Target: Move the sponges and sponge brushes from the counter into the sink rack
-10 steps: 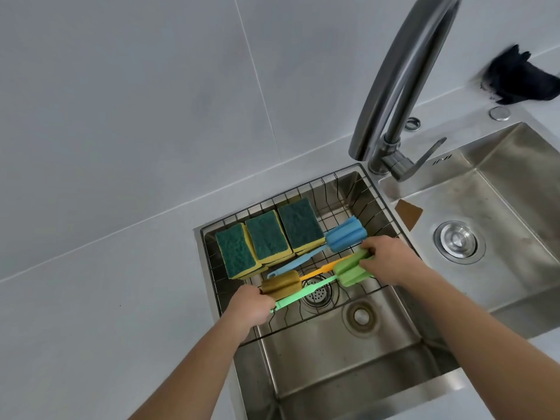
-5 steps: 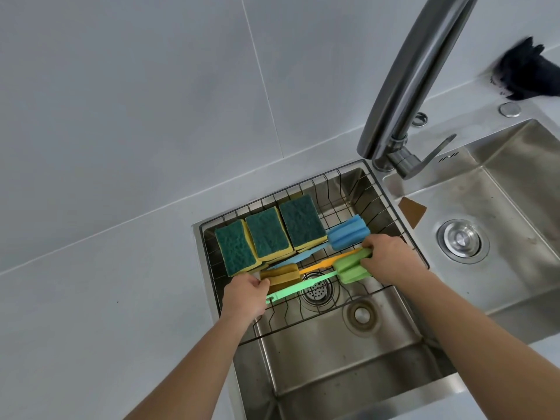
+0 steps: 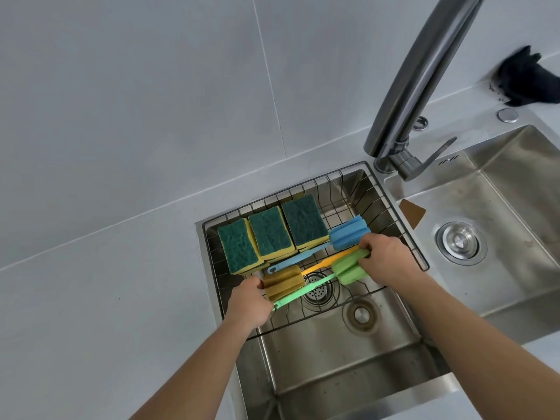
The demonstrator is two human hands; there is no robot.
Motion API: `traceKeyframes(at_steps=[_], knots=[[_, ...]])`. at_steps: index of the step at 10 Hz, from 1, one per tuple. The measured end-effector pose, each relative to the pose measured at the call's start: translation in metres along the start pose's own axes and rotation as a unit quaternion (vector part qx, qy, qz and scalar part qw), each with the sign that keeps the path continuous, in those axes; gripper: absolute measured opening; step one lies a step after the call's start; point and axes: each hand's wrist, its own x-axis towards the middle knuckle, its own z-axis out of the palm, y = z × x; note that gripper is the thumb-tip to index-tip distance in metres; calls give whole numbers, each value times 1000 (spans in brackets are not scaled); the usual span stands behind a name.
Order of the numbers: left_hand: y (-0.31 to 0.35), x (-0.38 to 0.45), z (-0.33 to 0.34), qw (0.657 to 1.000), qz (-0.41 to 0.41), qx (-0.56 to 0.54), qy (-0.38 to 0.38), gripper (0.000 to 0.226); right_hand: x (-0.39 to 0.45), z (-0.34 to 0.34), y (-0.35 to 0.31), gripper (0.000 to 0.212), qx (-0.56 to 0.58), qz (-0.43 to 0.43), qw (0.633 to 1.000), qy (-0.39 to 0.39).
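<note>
A black wire sink rack spans the left sink basin. Three green-and-yellow sponges lie side by side at its back left. A blue sponge brush lies diagonally beside them. In front of it an orange sponge brush and a green sponge brush lie crossed, heads at opposite ends. My left hand grips the brown-orange head and the end of the green handle. My right hand holds the green foam head together with the orange handle's end.
A tall steel faucet arches over the rack's right side. The right basin has a drain plug. A black cloth lies at the back right. Grey counter stretches to the left.
Both hands stay on the crossed orange and green brushes in the rack. My left hand has shifted slightly down the rack's left side; the brushes sit a little lower.
</note>
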Motion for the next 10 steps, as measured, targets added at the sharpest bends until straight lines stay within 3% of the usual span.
traceKeyframes(at_steps=[3, 5, 7, 10], knots=[[-3, 3, 1, 1000, 8, 0, 2, 26, 1, 4, 4, 31, -17, -3, 1000, -4], [-3, -1, -2, 1000, 16, -15, 14, 21, -6, -1, 1, 11, -39, -4, 999, -11], [-7, -20, -15, 997, 59, -42, 24, 36, -24, -16, -11, 6, -65, -15, 998, 2], [-47, -70, -54, 989, 147, 13, -7, 26, -80, -30, -40, 35, -146, -25, 989, -5]])
